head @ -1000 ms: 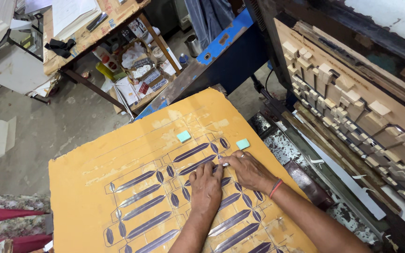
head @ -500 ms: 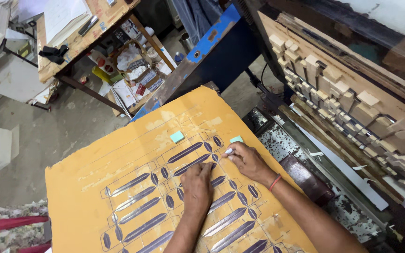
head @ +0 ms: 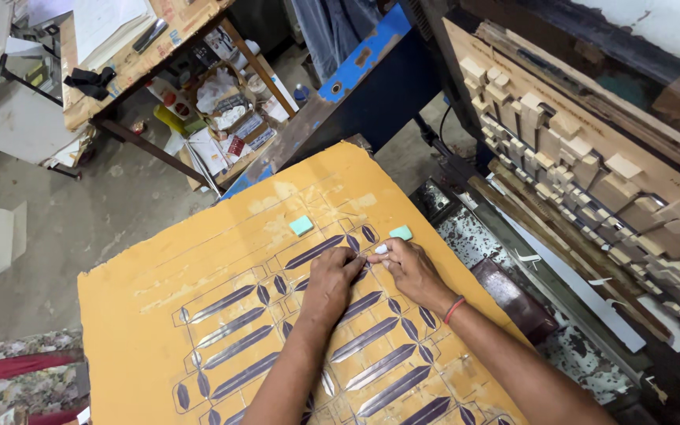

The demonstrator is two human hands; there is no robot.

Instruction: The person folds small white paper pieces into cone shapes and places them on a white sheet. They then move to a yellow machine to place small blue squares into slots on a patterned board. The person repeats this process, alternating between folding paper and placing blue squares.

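Both hands (head: pixel 371 271) palm-down, fingertips together, forearms extended forward.

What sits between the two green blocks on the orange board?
In the head view, only bare orange board with thin cut lines lies between the left green block and the right green block. The right hand rests just below the right one.

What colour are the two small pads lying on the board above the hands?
Pale mint green, both pads, seen best in the head view against the orange-brown board.

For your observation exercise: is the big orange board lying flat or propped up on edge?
Flat. The orange board lies face up, both hands, left hand and right hand, pressing on it.
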